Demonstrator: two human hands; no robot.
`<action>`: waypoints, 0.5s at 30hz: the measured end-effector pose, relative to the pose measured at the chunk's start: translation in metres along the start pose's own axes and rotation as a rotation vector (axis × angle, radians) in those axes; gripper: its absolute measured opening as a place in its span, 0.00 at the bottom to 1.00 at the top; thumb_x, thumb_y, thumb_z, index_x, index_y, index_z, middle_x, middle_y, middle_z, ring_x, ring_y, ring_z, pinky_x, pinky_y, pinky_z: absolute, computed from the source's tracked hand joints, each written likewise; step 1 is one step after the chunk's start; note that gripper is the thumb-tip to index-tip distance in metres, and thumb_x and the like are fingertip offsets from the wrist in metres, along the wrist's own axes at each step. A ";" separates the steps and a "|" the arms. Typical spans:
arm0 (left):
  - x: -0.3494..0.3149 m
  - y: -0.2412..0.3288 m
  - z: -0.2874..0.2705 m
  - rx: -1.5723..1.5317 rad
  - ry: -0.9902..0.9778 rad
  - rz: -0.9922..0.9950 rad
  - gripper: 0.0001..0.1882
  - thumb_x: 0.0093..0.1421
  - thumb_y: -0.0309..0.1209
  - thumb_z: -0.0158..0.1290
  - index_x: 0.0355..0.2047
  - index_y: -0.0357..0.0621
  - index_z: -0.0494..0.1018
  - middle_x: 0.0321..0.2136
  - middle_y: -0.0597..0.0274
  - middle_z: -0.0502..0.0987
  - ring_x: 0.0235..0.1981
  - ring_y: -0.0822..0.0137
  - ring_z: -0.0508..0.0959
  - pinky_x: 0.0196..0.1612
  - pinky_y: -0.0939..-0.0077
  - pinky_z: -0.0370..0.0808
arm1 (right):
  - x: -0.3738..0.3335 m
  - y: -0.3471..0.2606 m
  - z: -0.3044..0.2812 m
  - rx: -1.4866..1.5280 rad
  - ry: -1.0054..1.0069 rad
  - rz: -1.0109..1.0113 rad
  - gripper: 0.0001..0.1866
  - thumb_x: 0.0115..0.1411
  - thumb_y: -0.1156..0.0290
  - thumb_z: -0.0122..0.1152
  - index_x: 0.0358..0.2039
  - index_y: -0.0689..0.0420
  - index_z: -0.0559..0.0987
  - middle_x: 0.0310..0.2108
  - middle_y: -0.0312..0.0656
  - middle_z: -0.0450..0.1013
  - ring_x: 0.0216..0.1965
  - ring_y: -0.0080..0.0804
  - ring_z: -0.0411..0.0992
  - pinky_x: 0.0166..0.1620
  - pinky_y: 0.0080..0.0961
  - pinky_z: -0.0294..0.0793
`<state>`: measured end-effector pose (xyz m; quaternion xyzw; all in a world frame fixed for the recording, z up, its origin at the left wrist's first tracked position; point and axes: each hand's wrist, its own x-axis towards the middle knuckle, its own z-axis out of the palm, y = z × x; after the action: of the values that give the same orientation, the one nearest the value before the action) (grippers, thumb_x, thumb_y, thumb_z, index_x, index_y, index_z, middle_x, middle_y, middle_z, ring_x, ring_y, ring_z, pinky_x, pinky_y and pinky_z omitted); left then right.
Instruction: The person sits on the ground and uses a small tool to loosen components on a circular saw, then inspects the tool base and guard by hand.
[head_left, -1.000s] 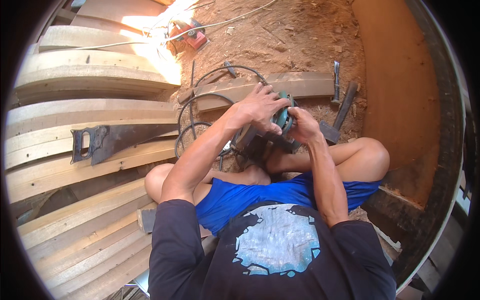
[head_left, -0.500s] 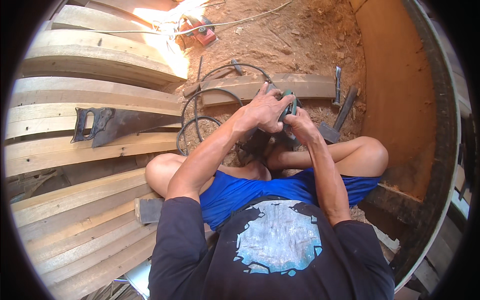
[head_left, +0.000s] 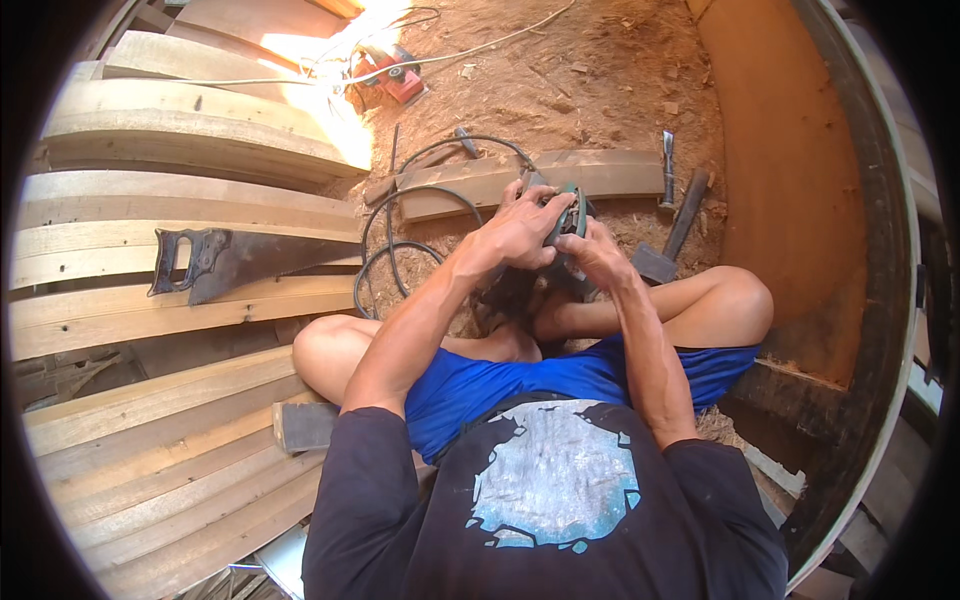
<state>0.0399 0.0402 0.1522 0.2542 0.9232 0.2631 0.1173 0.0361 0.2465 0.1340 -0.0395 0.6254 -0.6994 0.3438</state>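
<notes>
Gripping a green tool [head_left: 581, 210], left hand [head_left: 517, 231] and right hand [head_left: 599, 256] seemingly curl fingers, right thumb now lower.

There are two hands [head_left: 520, 232] [head_left: 598, 255], one green tool [head_left: 582, 210], one red tool [head_left: 404, 84], one handsaw [head_left: 245, 264].

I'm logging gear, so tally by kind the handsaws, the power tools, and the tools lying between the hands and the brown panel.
Handsaw: 1
Power tools: 2 (red tool, green tool)
Hammer: 1
Chisel-like tool: 1
Total: 5
</notes>
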 end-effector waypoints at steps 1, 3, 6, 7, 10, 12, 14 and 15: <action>-0.001 0.001 0.003 -0.003 0.042 -0.009 0.48 0.51 0.37 0.62 0.71 0.42 0.56 0.52 0.41 0.79 0.69 0.42 0.61 0.72 0.34 0.41 | 0.000 0.000 -0.002 -0.039 -0.024 -0.021 0.22 0.56 0.64 0.65 0.50 0.58 0.79 0.38 0.32 0.75 0.31 0.18 0.69 0.31 0.19 0.68; -0.004 0.006 0.010 0.027 0.085 -0.017 0.48 0.50 0.37 0.62 0.70 0.39 0.56 0.50 0.43 0.80 0.70 0.42 0.60 0.72 0.33 0.40 | -0.002 -0.001 -0.004 -0.051 -0.010 -0.014 0.22 0.56 0.63 0.65 0.51 0.57 0.78 0.37 0.33 0.75 0.32 0.18 0.70 0.32 0.20 0.69; -0.010 0.013 0.020 0.057 0.179 -0.005 0.48 0.49 0.37 0.62 0.69 0.35 0.57 0.48 0.45 0.80 0.70 0.40 0.59 0.71 0.33 0.40 | -0.002 -0.004 -0.006 -0.079 0.001 0.030 0.23 0.56 0.63 0.64 0.51 0.58 0.78 0.37 0.34 0.76 0.34 0.20 0.70 0.35 0.22 0.71; -0.011 0.018 0.024 0.094 0.227 -0.037 0.47 0.49 0.37 0.63 0.68 0.35 0.58 0.48 0.45 0.80 0.69 0.40 0.60 0.71 0.33 0.41 | -0.002 -0.005 -0.007 -0.095 -0.001 0.066 0.23 0.56 0.64 0.63 0.51 0.59 0.78 0.37 0.35 0.76 0.36 0.22 0.71 0.37 0.24 0.72; -0.018 0.033 0.027 0.139 0.330 -0.100 0.46 0.49 0.36 0.64 0.67 0.36 0.61 0.49 0.47 0.80 0.67 0.40 0.61 0.70 0.33 0.44 | -0.012 -0.020 0.001 -0.282 0.073 0.008 0.22 0.55 0.64 0.60 0.48 0.62 0.78 0.36 0.37 0.77 0.37 0.25 0.71 0.41 0.28 0.73; -0.022 0.035 0.029 0.147 0.383 -0.129 0.45 0.49 0.35 0.64 0.67 0.36 0.62 0.49 0.48 0.80 0.66 0.40 0.62 0.69 0.33 0.46 | -0.019 -0.035 0.016 -0.308 0.119 -0.007 0.22 0.55 0.64 0.58 0.48 0.63 0.78 0.37 0.38 0.77 0.38 0.27 0.72 0.43 0.29 0.74; -0.025 0.032 0.033 0.093 0.453 -0.127 0.41 0.49 0.32 0.64 0.65 0.39 0.65 0.52 0.46 0.78 0.63 0.36 0.64 0.68 0.35 0.50 | -0.021 -0.038 0.020 -0.334 0.164 -0.020 0.22 0.55 0.63 0.57 0.47 0.64 0.78 0.38 0.39 0.77 0.38 0.28 0.72 0.45 0.31 0.74; -0.025 0.033 0.032 0.094 0.452 -0.124 0.41 0.49 0.32 0.64 0.65 0.39 0.65 0.52 0.46 0.78 0.63 0.36 0.64 0.68 0.35 0.50 | -0.021 -0.037 0.019 -0.344 0.169 -0.029 0.23 0.56 0.63 0.57 0.47 0.64 0.78 0.38 0.39 0.77 0.38 0.29 0.72 0.46 0.31 0.74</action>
<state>0.0859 0.0650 0.1454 0.1367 0.9511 0.2625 -0.0883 0.0452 0.2409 0.1797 -0.0478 0.7618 -0.5878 0.2680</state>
